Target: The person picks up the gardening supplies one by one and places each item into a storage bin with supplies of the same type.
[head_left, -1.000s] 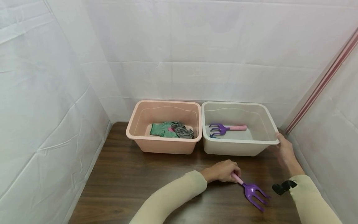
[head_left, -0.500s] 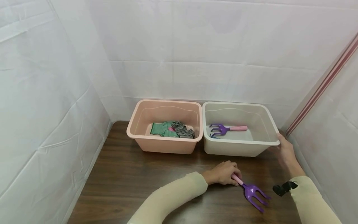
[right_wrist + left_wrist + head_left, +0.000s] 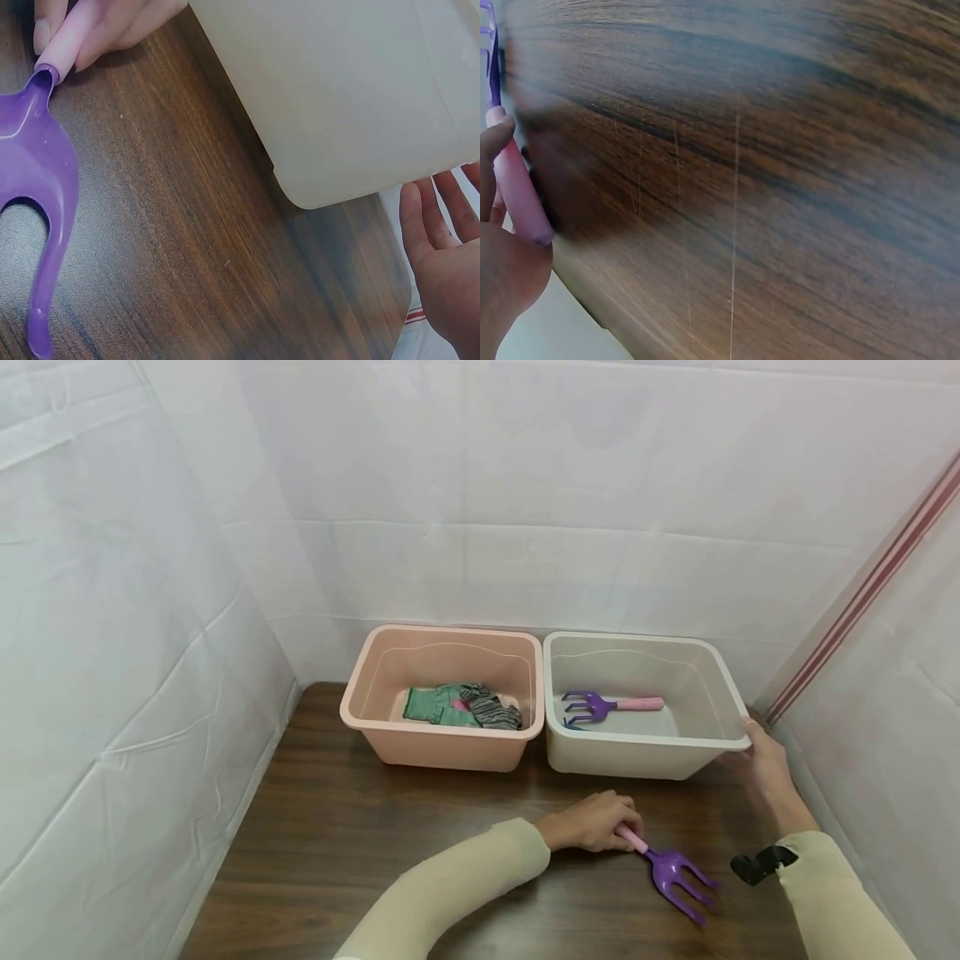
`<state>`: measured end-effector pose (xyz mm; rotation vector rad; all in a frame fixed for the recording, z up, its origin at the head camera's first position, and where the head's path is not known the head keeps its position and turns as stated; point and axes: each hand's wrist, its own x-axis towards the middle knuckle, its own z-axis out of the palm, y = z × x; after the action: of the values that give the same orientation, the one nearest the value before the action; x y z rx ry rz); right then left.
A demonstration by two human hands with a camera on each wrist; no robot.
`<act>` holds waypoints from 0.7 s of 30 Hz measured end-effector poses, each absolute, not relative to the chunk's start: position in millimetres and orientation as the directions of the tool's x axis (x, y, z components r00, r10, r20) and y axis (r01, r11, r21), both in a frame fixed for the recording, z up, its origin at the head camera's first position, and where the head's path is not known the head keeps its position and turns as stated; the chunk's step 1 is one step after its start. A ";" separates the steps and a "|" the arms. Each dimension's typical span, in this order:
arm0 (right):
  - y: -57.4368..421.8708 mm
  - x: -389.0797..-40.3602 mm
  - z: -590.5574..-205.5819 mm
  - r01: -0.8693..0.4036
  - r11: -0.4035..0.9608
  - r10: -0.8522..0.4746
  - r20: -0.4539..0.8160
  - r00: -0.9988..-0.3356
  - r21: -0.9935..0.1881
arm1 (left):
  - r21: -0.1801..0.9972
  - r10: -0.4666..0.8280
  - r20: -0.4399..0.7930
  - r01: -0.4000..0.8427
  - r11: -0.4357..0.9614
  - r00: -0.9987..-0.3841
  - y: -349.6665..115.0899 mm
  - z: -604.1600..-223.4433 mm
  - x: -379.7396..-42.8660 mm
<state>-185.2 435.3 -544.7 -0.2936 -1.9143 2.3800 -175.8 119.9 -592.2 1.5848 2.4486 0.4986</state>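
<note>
In the head view, my left hand [image 3: 600, 821] grips the pink handle of a purple three-pronged garden hand fork [image 3: 671, 868], low over the wooden table, its prongs toward the lower right. In the left wrist view, my thumb lies along the pink handle [image 3: 521, 184]. My right hand [image 3: 767, 768] holds the front right corner of a cream plastic bin [image 3: 630, 760], by the rim. The right wrist view has the fingers [image 3: 439, 217] against the bin's outer side. Inside the bin lies a purple hand cultivator [image 3: 592, 704] with a pink handle; something blue is partly hidden beside it.
To the left of the cream bin stands a pink bin [image 3: 442, 752], holding a green glove [image 3: 435, 703] and a grey striped knitted item [image 3: 491, 708]. White sheeting [image 3: 465, 502] hangs behind and on both sides of the table [image 3: 322, 860].
My left hand and the garden fork have shifted slightly to the left in the last half second. The right hand stays at the cream bin's corner, and both bins keep their places.
</note>
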 end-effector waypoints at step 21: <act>436.4 -183.7 -543.7 0.074 -0.190 0.163 -0.106 -0.981 -0.979 | 0.397 0.899 0.031 0.831 0.390 -0.436 96.2 -574.6 -190.5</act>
<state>-183.7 436.4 -543.7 -0.2872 -1.9606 2.3626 -190.5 96.2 -574.6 1.5488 2.4557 0.5338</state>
